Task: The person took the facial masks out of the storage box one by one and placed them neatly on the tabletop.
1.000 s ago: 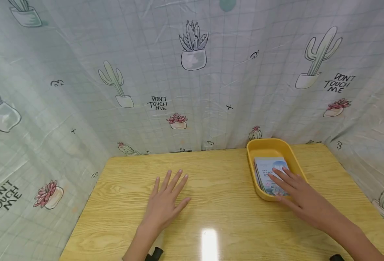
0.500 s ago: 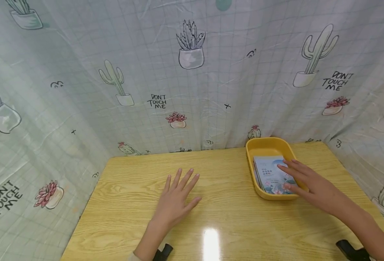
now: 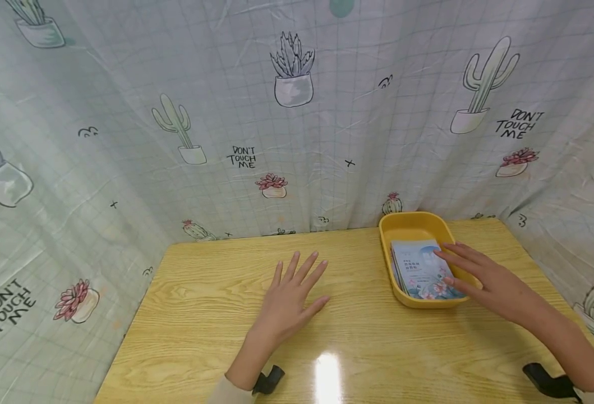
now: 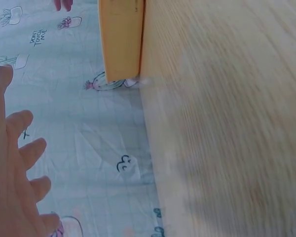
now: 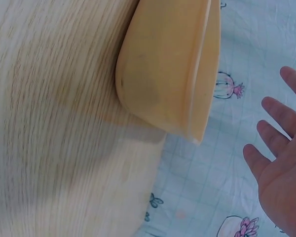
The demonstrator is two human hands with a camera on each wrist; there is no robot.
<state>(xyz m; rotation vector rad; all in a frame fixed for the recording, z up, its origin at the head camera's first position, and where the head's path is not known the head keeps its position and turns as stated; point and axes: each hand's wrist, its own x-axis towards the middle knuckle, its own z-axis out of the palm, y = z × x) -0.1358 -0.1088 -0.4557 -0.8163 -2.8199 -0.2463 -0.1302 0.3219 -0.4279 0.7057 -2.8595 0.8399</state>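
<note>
A yellow plastic bin [image 3: 413, 220] stands at the back right of the wooden table, and in it lies a stack of booklets [image 3: 418, 269] whose top cover is pale blue with pink flowers. My right hand [image 3: 493, 280] hovers over the bin's right side, fingers extended and holding nothing; its fingertips overlap the booklets in the head view. My left hand [image 3: 289, 306] hovers above the middle of the table with its fingers spread, nothing in it. In the right wrist view, the right hand [image 5: 286, 163] is apart from the bin [image 5: 163, 64].
The wooden table [image 3: 190, 314] ends at a curtain [image 3: 297, 140] printed with cacti, which hangs behind it and on both sides. Black wrist straps or mounts [image 3: 268, 380] show below both wrists. A bright reflection lies on the table's front middle.
My left hand has moved to the right. The right hand has shifted a little right, uncovering more of the top booklet. The bin and booklets stay in place.
</note>
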